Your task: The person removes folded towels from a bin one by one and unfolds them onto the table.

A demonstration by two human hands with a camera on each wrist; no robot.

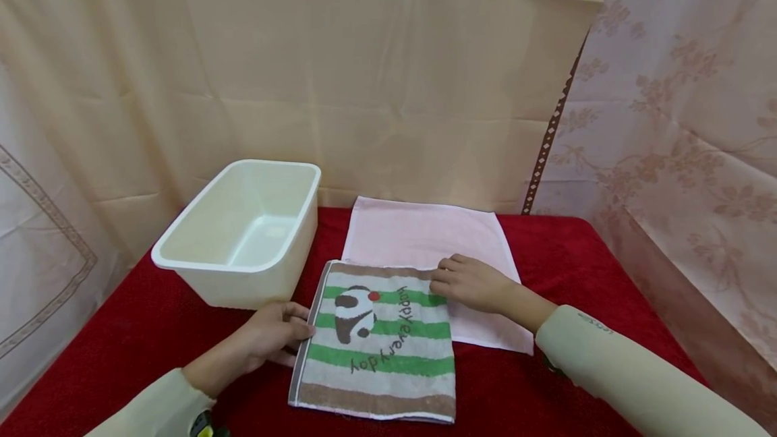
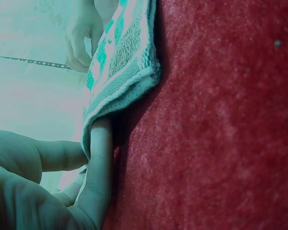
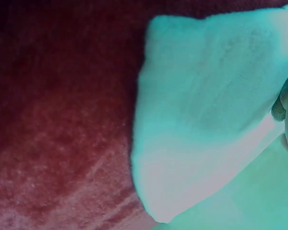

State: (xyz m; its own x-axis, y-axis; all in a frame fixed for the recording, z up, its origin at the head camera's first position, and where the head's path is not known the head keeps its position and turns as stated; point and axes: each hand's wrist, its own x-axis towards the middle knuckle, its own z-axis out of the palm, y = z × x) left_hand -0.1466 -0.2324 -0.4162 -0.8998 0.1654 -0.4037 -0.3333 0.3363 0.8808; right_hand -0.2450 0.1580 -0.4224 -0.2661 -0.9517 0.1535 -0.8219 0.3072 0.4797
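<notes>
A folded towel (image 1: 400,349) with green and white stripes, a panda and brown lettering lies in front of me in the head view. My left hand (image 1: 273,336) holds its left edge, and the left wrist view shows the thumb on one side of the towel's (image 2: 117,79) layers and a finger beneath. At the upper right corner, my right hand (image 1: 470,282) pinches the striped towel, its fingertips partly hidden. A pink towel (image 1: 425,228) is spread flat behind and partly under the striped one. In the right wrist view the pink towel (image 3: 201,96) fills the middle.
An off-white plastic basin (image 1: 285,282) stands at the back left, close to my left hand. Red cloth (image 1: 570,275) covers the table. Beige curtains (image 1: 388,73) hang behind it, with a flowered curtain (image 1: 686,113) on the right.
</notes>
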